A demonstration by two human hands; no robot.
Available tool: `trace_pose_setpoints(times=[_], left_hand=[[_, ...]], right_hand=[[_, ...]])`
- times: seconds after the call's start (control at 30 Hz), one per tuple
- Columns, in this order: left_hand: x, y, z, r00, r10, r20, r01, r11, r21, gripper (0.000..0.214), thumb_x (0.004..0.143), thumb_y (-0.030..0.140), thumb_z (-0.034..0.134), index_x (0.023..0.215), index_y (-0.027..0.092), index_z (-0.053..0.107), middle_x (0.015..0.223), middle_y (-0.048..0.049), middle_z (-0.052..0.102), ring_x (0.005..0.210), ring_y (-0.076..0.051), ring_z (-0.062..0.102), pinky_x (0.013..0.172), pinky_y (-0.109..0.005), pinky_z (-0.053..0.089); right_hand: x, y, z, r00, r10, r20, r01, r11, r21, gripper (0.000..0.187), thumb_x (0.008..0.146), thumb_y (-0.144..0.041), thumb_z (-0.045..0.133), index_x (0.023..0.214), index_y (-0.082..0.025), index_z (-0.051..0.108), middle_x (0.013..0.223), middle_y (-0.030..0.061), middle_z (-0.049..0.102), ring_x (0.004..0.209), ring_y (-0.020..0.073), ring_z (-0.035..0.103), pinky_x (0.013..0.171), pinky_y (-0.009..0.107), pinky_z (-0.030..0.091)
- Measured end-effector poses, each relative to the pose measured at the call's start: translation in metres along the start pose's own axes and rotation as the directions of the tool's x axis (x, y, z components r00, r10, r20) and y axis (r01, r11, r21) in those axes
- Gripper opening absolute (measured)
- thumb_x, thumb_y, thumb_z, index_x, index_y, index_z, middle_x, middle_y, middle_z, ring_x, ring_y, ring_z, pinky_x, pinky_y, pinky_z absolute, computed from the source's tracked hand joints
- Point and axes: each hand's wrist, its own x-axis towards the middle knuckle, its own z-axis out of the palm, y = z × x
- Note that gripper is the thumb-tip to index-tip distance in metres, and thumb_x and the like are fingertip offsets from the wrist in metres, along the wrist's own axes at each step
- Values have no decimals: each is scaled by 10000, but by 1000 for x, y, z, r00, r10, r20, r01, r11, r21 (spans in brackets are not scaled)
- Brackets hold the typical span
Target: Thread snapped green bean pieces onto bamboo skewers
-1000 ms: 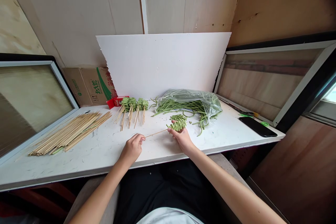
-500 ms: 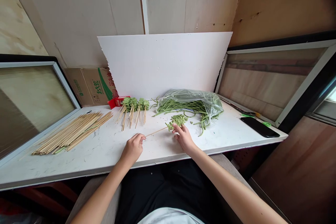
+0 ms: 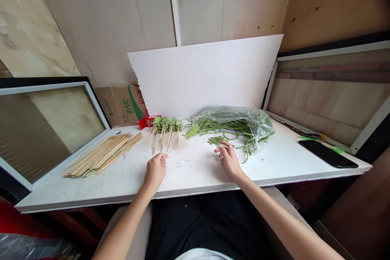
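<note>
A second ago I was holding a skewer strung with bean pieces between my two hands. Now it is no longer spanning that gap, so I am judging that one to be done with. My left hand (image 3: 156, 169) is resting curled on the tabletop (image 3: 195, 172), just below the fan of loaded skewers (image 3: 166, 126). A short tip of stick is showing at its fingertips. I cannot tell whether I am still pinching it or have let it go, nor which skewer in the fan is the one I was holding.

My right hand (image 3: 229, 159) is lying released with nothing in it. Its fingers are spreading toward the small heap of cut bean pieces (image 3: 215, 141), close to it but not clearly touching. The bag of long beans (image 3: 234, 120) is sitting just beyond the heap. The bare skewers (image 3: 105, 154) are lying well off to my left, untouched.
</note>
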Motion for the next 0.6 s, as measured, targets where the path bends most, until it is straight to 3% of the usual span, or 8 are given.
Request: trace_pose_setpoints(times=[0.17,0.33,0.6], left_hand=[[15,-6,-11,997,-80,-8,81,997,16,271,918,154,477,942,168,746,764,-66,745,741,-232,703,734,-305,520],[44,-3,-15,996,-87,18,85,992,91,271,940,169,477,867,156,737,751,-76,736,731,-228,674,738,-303,494],[100,-12,-4,962,-263,79,232,932,278,247,934,145,494,841,119,721,835,-145,729,797,-248,673,757,-309,484]], right_hand=[[0,4,-1,999,29,16,-30,999,13,536,912,-612,573,1277,-221,544,968,92,721,878,269,619,631,343,451],[0,4,0,999,35,24,-36,999,30,517,899,-615,592,1236,-223,565,928,82,720,853,260,615,632,336,446],[2,10,-1,999,15,38,-17,999,30,529,905,-633,589,1223,-210,578,907,79,720,863,262,617,658,341,453]])
